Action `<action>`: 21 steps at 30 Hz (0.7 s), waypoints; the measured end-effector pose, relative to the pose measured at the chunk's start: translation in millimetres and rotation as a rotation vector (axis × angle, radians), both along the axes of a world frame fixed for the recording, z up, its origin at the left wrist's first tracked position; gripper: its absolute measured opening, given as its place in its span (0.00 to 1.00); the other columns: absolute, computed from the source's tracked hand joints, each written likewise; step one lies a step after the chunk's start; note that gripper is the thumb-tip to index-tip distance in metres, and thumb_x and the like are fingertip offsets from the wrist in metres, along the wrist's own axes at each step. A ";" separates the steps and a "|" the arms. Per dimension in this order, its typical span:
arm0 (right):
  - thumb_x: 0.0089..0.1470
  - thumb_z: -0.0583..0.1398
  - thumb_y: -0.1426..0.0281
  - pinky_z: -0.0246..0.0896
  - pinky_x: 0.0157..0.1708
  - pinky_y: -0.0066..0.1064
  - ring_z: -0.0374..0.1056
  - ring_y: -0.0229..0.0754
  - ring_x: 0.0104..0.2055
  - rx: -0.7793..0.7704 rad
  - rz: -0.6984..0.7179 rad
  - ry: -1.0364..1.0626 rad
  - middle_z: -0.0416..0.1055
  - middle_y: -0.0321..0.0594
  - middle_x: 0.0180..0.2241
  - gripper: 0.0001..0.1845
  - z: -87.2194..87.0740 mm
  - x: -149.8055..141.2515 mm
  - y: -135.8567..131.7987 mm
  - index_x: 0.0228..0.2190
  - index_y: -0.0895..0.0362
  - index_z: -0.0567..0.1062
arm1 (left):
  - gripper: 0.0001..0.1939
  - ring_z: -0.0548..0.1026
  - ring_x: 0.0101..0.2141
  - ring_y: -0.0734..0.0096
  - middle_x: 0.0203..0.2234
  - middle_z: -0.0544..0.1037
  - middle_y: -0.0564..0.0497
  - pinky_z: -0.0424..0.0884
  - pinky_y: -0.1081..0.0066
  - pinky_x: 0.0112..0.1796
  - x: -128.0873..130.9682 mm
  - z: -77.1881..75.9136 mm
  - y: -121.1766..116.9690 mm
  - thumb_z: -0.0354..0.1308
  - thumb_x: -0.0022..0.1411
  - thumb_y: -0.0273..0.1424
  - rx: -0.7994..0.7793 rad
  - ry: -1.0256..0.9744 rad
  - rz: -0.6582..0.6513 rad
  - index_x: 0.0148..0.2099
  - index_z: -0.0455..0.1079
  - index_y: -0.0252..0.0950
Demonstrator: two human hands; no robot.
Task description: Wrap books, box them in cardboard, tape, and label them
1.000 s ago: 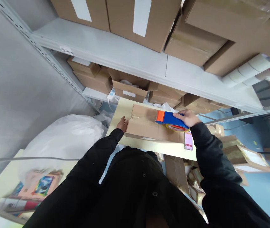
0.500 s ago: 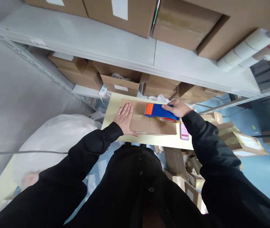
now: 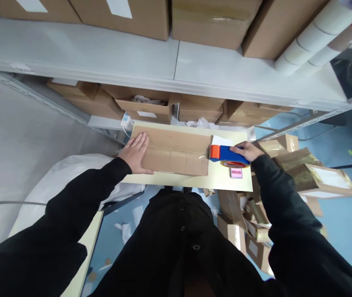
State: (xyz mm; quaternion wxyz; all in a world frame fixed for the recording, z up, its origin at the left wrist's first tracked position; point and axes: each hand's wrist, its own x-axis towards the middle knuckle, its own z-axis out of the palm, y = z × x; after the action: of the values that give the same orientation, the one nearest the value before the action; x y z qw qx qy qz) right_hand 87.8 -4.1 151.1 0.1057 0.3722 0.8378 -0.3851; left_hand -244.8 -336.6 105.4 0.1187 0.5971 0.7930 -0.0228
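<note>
A long brown cardboard box (image 3: 178, 150) lies on the pale yellow table (image 3: 222, 183), a strip of clear tape running along its middle seam. My left hand (image 3: 136, 153) rests flat on the box's left end, fingers spread. At the box's right edge, my right hand (image 3: 246, 151) grips a blue and orange tape dispenser (image 3: 230, 153) by its handle. The dispenser's orange head touches or nearly touches that edge; a tape roll shows beneath it. A phone (image 3: 236, 173) with a pink screen lies partly under the dispenser, and a white paper (image 3: 222, 140) lies behind it.
Grey shelving (image 3: 107, 53) with cardboard boxes (image 3: 200, 20) rises beyond the table. White rolls (image 3: 315, 39) stand at the upper right. Several taped boxes (image 3: 321, 179) are piled on the right. A white plastic bag (image 3: 70, 177) bulges at left.
The tape dispenser in my right hand has moved right, from above the box to its right edge. The box and my left hand sit further left in view, and the phone is now partly covered.
</note>
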 end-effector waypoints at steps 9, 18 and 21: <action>0.45 0.56 0.44 0.53 0.23 0.28 0.56 0.34 0.20 -0.111 -0.021 0.182 0.64 0.34 0.15 0.31 -38.5 1.5 -7.8 0.18 0.61 0.73 | 0.66 0.35 0.65 0.42 0.65 0.40 0.29 0.30 0.50 0.60 143.6 8.5 106.6 0.53 0.40 0.64 0.078 -0.030 -0.215 0.67 0.37 0.20; 0.46 0.54 0.42 0.54 0.24 0.29 0.59 0.36 0.21 -0.134 0.008 0.147 0.67 0.37 0.17 0.34 -44.3 38.6 10.4 0.21 0.62 0.75 | 0.69 0.39 0.65 0.44 0.65 0.41 0.29 0.33 0.55 0.61 165.6 1.2 127.2 0.52 0.38 0.66 0.128 -0.102 -0.204 0.67 0.38 0.18; 0.48 0.51 0.42 0.56 0.27 0.30 0.63 0.39 0.24 0.024 0.062 -0.001 0.70 0.41 0.19 0.34 -34.7 51.4 12.9 0.22 0.61 0.76 | 0.61 0.39 0.65 0.43 0.66 0.41 0.31 0.34 0.50 0.60 168.4 5.3 127.5 0.54 0.41 0.63 0.105 -0.092 -0.222 0.68 0.43 0.28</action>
State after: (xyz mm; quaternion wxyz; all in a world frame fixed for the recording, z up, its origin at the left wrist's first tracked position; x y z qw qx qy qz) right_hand 139.2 8.8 116.5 0.1137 0.3476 0.8535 -0.3712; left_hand -76.4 -209.1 110.7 0.1199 0.6869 0.7160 0.0332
